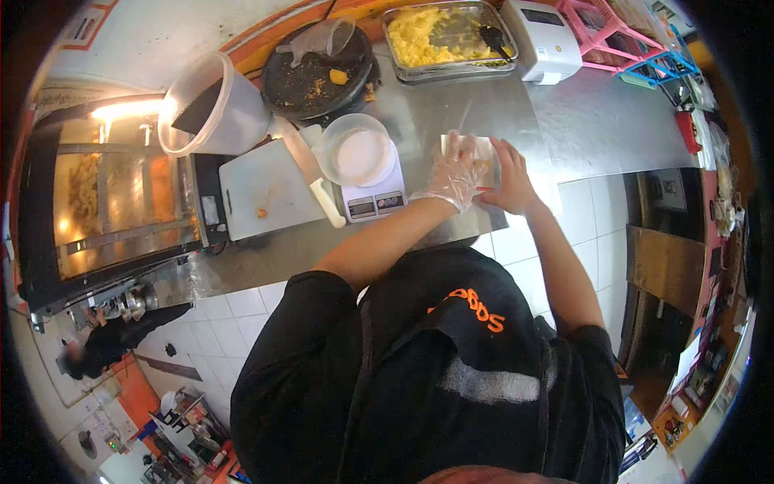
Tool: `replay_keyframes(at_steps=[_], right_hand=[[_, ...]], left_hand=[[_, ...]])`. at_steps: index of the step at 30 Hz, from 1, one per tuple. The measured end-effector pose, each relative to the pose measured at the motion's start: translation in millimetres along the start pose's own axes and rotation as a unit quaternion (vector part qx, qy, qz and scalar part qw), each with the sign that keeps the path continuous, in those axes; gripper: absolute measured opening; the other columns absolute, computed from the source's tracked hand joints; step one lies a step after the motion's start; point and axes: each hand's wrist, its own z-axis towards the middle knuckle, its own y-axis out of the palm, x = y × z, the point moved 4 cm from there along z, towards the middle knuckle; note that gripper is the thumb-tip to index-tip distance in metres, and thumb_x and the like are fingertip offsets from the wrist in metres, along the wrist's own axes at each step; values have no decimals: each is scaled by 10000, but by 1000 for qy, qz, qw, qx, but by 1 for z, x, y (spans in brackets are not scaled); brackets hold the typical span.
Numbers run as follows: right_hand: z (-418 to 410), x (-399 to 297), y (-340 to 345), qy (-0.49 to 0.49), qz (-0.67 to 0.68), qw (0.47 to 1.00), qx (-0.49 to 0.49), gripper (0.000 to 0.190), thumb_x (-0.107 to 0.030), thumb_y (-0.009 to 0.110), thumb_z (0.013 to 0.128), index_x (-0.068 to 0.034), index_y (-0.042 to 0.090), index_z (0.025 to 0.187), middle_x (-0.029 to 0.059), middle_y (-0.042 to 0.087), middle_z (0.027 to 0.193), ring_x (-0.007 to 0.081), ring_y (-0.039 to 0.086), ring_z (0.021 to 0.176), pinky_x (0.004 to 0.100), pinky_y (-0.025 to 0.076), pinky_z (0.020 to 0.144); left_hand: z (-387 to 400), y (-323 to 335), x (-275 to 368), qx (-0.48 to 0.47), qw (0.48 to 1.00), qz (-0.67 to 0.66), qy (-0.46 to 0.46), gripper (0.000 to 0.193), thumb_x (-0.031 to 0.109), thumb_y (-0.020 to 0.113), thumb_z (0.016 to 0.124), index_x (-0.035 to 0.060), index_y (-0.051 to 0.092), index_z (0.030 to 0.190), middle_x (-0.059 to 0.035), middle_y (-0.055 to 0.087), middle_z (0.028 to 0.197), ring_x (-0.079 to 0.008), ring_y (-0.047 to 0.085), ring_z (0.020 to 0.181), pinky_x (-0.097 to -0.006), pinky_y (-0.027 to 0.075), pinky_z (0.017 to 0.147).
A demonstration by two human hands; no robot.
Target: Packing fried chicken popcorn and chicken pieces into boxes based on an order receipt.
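A small white, partly see-through packet (484, 151) is between my two hands, low over the steel worktop (417, 109). My left hand (455, 172), in a clear plastic glove, has its fingers over the packet's left side. My bare right hand (514, 181) grips the right edge, thumb below and fingers above. Something thin and red shows by that thumb. What the packet contains is mostly hidden. Left of my gloved hand, a clear round plastic tub (357, 151) sits on a white digital kitchen scale (376, 202).
A knife (314, 181) lies along a white cutting board (266, 187). Behind are a clear bucket (214, 112), a dark round board (302, 85), a tray of yellow food (423, 36) and a white label printer (544, 42). A lit display case (127, 193) stands left; a person (115, 339) is beyond.
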Motion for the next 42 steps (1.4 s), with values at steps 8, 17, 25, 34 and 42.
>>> replay_keyframes(at_steps=[8,17,25,34,42], right_hand=[[14,41,11,-57,-14,998,-9,1112,-150,857,536,-85,254,1467,274,314,1399,454,316,1298,494,321,1086],[-172,161,-193,-39,59,993,96,1003,-86,787,563,-87,305,1443,260,370,1327,437,382,1243,454,371,1049],[-282,302,-309,67,30,990,121,982,-87,806,525,-70,378,1408,274,380,1324,444,384,1245,445,391,1035],[-201,453,-374,-92,241,937,237,1074,-206,851,637,-96,202,1486,227,280,1446,385,333,1314,485,355,1056],[-170,771,-396,291,247,879,286,638,-221,781,737,-35,500,1280,190,588,1176,298,576,1092,393,465,937]], left_hand=[[7,1,15,103,991,-47,75,644,385,703,756,57,487,1266,-220,363,1413,-411,255,1394,-481,375,1027],[59,-73,113,68,549,-823,-127,674,437,657,870,68,331,1330,-226,449,1366,-322,497,1198,-427,415,991],[137,-119,375,-180,552,-814,-6,885,266,753,818,122,164,1462,-216,440,1362,-308,513,1194,-449,433,1005],[291,-127,494,-102,521,-846,-52,874,-81,716,777,194,217,1439,-109,539,1253,-231,575,1133,-392,534,919],[444,-123,504,-41,498,-846,-187,605,-3,709,815,139,394,1312,-93,577,1197,-267,627,1038,-426,571,841]])
